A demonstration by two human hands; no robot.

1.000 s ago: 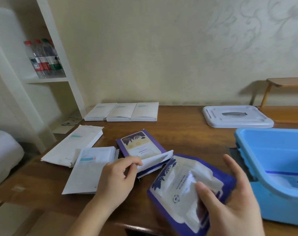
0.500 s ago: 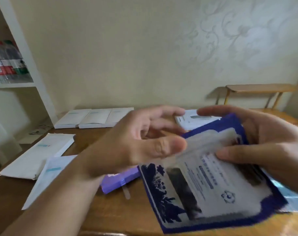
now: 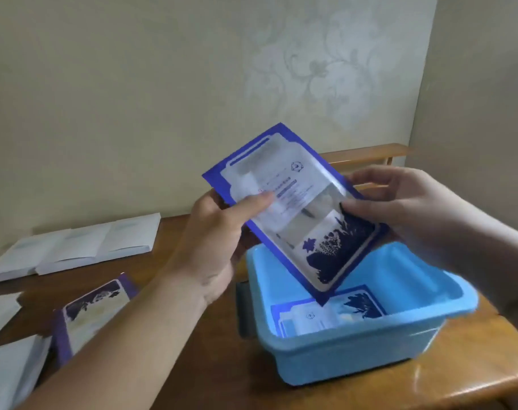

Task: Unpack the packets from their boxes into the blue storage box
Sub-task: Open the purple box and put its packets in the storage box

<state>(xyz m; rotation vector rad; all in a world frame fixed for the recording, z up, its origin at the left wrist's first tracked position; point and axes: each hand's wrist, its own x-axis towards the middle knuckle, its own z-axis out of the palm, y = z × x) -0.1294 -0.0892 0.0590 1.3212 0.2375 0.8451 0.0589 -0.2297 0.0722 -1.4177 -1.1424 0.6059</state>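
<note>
The blue storage box [image 3: 355,347] sits below both hands and already contains one packet [image 3: 325,313] lying flat. The left hand [image 3: 213,247] and right hand [image 3: 399,202] each grasp a side of the blue-bordered packet [image 3: 290,208], tilted, its lower corner inside the box rim.

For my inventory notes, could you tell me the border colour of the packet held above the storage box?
Deep blue, on the flat foil packet, in the head view.
</note>
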